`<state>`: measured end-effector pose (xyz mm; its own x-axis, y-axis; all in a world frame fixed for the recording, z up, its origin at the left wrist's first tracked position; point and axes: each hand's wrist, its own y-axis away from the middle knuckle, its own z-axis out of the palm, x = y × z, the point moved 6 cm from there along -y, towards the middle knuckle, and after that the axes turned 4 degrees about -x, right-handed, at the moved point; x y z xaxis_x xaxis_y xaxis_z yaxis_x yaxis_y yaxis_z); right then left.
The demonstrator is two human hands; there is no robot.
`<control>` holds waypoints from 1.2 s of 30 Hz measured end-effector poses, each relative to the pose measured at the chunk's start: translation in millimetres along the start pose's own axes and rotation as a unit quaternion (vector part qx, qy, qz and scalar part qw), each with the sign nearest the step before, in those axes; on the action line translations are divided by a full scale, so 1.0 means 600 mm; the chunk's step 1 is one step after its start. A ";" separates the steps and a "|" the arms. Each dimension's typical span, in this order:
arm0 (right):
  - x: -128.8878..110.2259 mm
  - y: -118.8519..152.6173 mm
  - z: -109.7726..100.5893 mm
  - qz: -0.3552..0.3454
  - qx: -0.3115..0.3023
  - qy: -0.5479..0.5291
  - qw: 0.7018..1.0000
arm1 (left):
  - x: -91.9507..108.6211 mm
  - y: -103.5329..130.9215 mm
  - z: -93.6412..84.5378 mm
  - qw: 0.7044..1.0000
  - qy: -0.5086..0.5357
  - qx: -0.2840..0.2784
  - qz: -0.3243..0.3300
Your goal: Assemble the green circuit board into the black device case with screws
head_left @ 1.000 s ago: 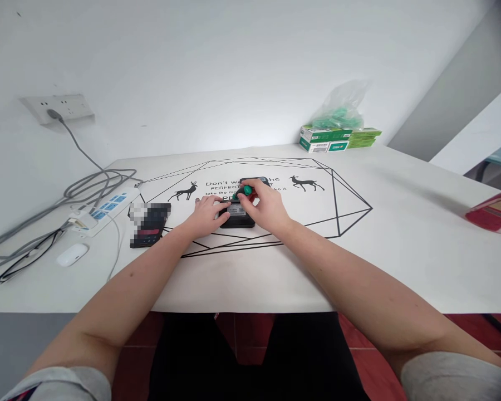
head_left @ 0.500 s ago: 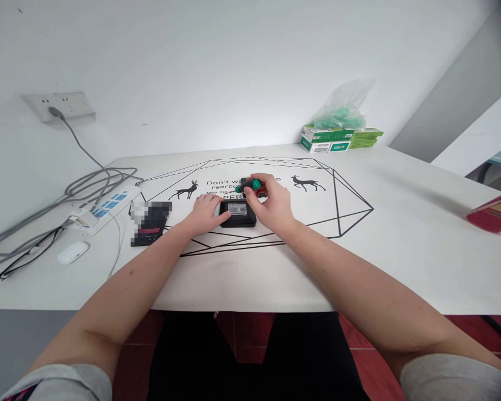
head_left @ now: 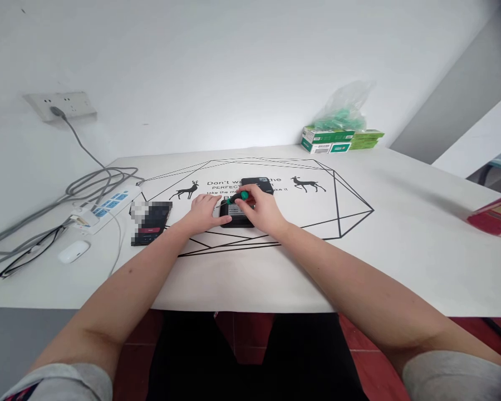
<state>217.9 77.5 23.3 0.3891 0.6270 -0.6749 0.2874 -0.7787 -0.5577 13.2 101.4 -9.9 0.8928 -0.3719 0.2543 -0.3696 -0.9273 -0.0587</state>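
A flat black device (head_left: pixel 237 223) with a pale printed label lies on the white table. My left hand (head_left: pixel 204 213) grips its left end, the thumb on the near edge and the fingers at the far left corner. Between thumb and fingers, my right hand (head_left: pixel 262 210) holds a screwdriver (head_left: pixel 237 197) with a green and black handle. Its thin shaft points left, low over the device's far left corner, close to my left fingertips. Whether the tip touches the device I cannot tell. Just behind lies another flat black piece (head_left: pixel 256 182), partly hidden by my right hand.
Left of my hands lies a phone (head_left: pixel 153 223), partly blurred out. Farther left are a power strip (head_left: pixel 112 205), coiled grey cable (head_left: pixel 83 181), glasses (head_left: pixel 31 253) and a white earphone case (head_left: pixel 74 252). Green boxes (head_left: pixel 328 140) stand by the wall; a red package (head_left: pixel 495 216) sits far right.
My right hand has moved left and slightly down, bringing the screwdriver across the device toward its far left corner. The black piece behind shows more now. My left hand has barely shifted.
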 end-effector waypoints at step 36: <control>-0.023 -0.007 -0.076 -0.030 0.172 -0.046 0.984 | 0.018 0.020 -0.024 0.989 0.122 -0.010 0.079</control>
<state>251.4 71.0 57.2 0.2956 0.6831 -0.6678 -0.0114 -0.6965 -0.7175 14.6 87.0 6.1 0.7358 -0.4885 0.4689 -0.5061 -0.8568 -0.0986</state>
